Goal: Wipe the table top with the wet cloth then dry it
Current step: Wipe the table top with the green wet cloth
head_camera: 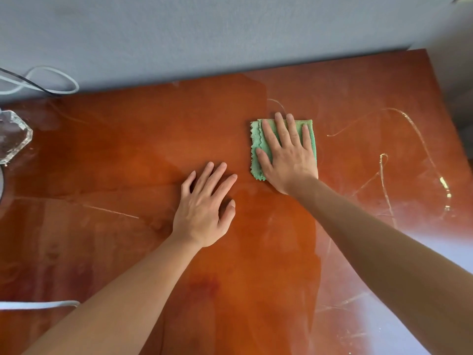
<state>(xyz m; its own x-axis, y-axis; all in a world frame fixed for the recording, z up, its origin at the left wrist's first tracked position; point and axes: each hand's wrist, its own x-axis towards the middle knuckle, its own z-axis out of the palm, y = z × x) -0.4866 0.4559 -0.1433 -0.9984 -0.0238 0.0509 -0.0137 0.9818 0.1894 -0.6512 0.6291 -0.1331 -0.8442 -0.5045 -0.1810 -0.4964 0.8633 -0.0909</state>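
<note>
Head view — right hand [286, 155], fingers straight and spread, presses folded green cloth [257, 149] right of centre frame on orange table top [128, 162]. Left hand [204, 206] flat, fingers apart. Wet-wipe step, likely — next sweep needs even pressure.

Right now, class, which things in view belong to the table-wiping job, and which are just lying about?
Belong to the job:
green cloth
table top
right hand, pressing the cloth flat

Lying about:
glass object
white cable
</note>
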